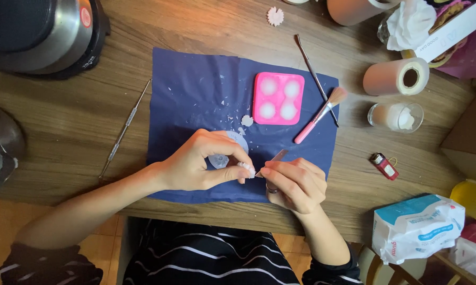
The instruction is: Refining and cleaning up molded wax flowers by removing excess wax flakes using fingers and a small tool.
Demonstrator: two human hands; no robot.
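1. The small white flower piece (247,169) is sitting between the two hands, just above the near edge of the blue cloth (185,89). It looks like wax or clay, but I cannot tell which.
2. The left hand (198,166) is pinching the little piece with thumb and fingertips. The grip is closed tight on it, so the piece is not wobbling while it is being worked on.
3. The right hand (293,182) is holding a thin metal tool (278,156) like a pencil. Its grip is closed on the tool, and the tip is touching the white piece. Holding it close to the tip is helping the hand make tiny, careful moves.
4. Both hands are hanging low over the cloth, so bits are landing on it and not on the wooden desk (69,126). White crumbs are lying on the cloth.
5. The pink mold (278,98) with four round white fillings is lying flat on the cloth, near the hands. One more little white flower (247,120) is resting just beside it.
6. A pink brush (321,115) is lying to the right of the mold, with a thin dark tool (316,78) crossing near it.
7. A long metal pick (124,129) is lying left of the cloth.
8. A red lighter (384,165) and a glass candle jar (395,116) are sitting well off to the right, away from the crumbs.
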